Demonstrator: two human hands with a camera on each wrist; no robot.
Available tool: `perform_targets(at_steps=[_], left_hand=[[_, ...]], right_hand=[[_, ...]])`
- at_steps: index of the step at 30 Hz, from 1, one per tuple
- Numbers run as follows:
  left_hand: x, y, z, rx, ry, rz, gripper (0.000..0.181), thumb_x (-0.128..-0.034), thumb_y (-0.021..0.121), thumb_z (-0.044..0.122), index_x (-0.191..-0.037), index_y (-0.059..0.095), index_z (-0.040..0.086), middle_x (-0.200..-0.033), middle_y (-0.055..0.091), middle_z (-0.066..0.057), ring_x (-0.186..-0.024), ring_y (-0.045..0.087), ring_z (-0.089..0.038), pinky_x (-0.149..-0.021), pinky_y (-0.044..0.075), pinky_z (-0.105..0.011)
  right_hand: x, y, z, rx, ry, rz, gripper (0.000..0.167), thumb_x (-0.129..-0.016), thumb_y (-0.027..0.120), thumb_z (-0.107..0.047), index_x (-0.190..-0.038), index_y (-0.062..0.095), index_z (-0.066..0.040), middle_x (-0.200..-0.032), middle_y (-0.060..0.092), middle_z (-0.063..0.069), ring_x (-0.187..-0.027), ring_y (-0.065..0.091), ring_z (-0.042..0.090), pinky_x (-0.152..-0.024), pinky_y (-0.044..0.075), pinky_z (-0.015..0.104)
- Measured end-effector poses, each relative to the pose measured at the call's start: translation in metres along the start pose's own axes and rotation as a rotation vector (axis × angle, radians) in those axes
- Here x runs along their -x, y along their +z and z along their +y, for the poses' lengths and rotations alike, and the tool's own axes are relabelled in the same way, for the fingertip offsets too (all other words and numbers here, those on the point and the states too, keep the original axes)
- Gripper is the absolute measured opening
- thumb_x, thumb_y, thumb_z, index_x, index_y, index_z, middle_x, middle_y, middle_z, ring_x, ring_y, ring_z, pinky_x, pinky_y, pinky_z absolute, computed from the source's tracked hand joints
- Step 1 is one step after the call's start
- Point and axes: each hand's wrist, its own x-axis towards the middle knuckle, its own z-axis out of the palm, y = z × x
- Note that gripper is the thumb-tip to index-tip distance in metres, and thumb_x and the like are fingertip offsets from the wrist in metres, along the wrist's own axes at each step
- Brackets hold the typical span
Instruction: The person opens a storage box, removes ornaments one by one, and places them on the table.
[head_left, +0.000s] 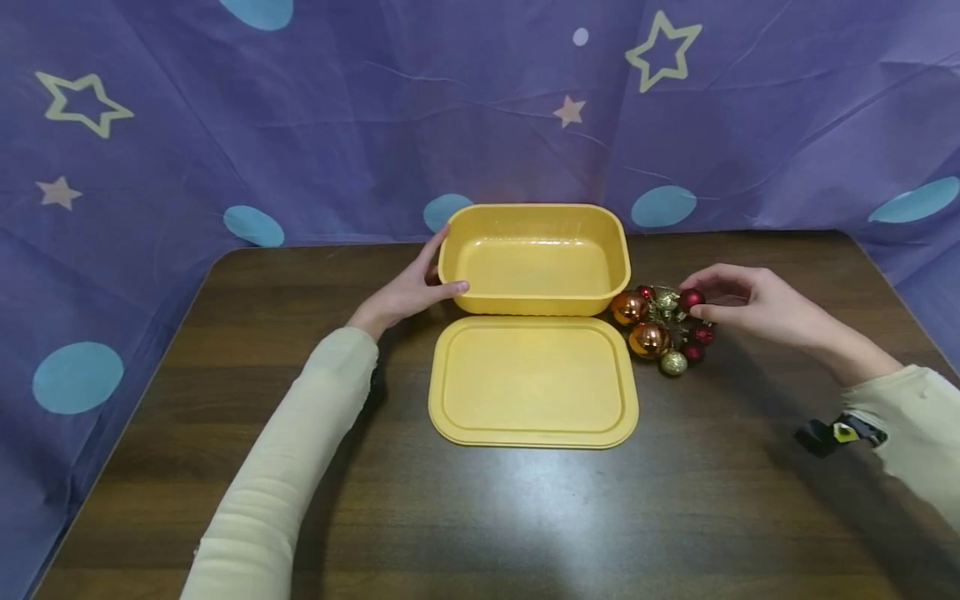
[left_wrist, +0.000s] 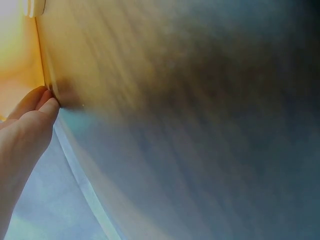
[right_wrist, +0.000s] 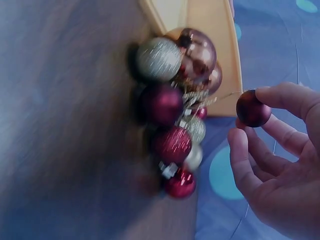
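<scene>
A deep yellow container (head_left: 534, 258) stands with its open top showing bare inside. My left hand (head_left: 408, 292) holds its left end, thumb at the front corner of the rim and fingers along the outer side wall (left_wrist: 20, 60). Between thumb and fingertips, my right hand (right_wrist: 280, 155) pinches a small dark red bauble (right_wrist: 253, 109), raised beside the other ornaments. A thin gold thread runs from it toward the cluster. That cluster mixes copper baubles (head_left: 649, 340), gold baubles (head_left: 673, 362) and red baubles (head_left: 702, 333), to the right of the container.
A flat yellow lid (head_left: 532, 383) lies on the brown wooden table (head_left: 480, 517), just in front of the container. Behind the table hangs a purple cloth (head_left: 480, 100) with stars and blue spots. The ornaments sit close to the container's right front corner and the lid.
</scene>
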Motion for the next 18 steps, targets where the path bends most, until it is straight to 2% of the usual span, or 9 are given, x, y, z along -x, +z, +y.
perform_targets(at_steps=[3,7,11,15,18], left_hand=[[0.001,0.0,0.0,0.0,0.009,-0.005,0.094,-0.0925,0.067,0.019,-0.154,-0.001,0.04,-0.153,0.03,-0.011,-0.13,0.043,-0.024,-0.104,0.035,-0.041],[0.001,0.0,0.001,0.002,0.006,-0.008,0.094,-0.0925,0.067,0.019,-0.154,-0.001,0.04,-0.154,0.028,-0.012,-0.131,0.042,-0.024,-0.104,0.035,-0.042],[0.002,0.0,0.002,-0.003,-0.001,-0.007,0.095,-0.0924,0.068,0.02,-0.154,-0.001,0.04,-0.156,0.023,-0.01,-0.132,0.04,-0.023,-0.105,0.034,-0.042],[0.002,0.001,0.003,-0.01,-0.002,-0.005,0.095,-0.0924,0.068,0.021,-0.154,-0.001,0.04,-0.157,0.02,-0.008,-0.133,0.039,-0.022,-0.105,0.034,-0.041],[0.002,0.0,0.003,-0.012,-0.003,-0.006,0.095,-0.0924,0.068,0.021,-0.154,-0.002,0.039,-0.156,0.024,-0.009,-0.133,0.039,-0.023,-0.105,0.035,-0.042]], right_hand=[[0.009,-0.003,0.01,0.015,0.032,0.032,0.032,-0.089,0.07,-0.005,-0.12,0.063,-0.003,-0.108,0.067,0.009,-0.09,0.062,0.002,-0.072,0.046,0.015],[0.019,-0.007,0.021,0.019,0.058,0.059,0.033,-0.088,0.07,-0.004,-0.12,0.062,-0.001,-0.103,0.068,0.003,-0.089,0.061,0.0,-0.072,0.046,0.014],[0.027,-0.009,0.031,0.021,0.052,0.058,0.033,-0.089,0.069,-0.005,-0.12,0.06,0.003,-0.101,0.067,-0.002,-0.089,0.06,-0.002,-0.073,0.045,0.012],[0.034,-0.01,0.041,0.043,0.062,0.063,0.032,-0.089,0.069,-0.006,-0.119,0.061,0.001,-0.101,0.068,-0.003,-0.088,0.059,-0.004,-0.072,0.046,0.012],[0.038,-0.01,0.049,0.07,0.082,0.075,0.03,-0.089,0.07,-0.007,-0.117,0.062,-0.001,-0.1,0.068,-0.003,-0.086,0.058,-0.006,-0.068,0.045,0.013]])
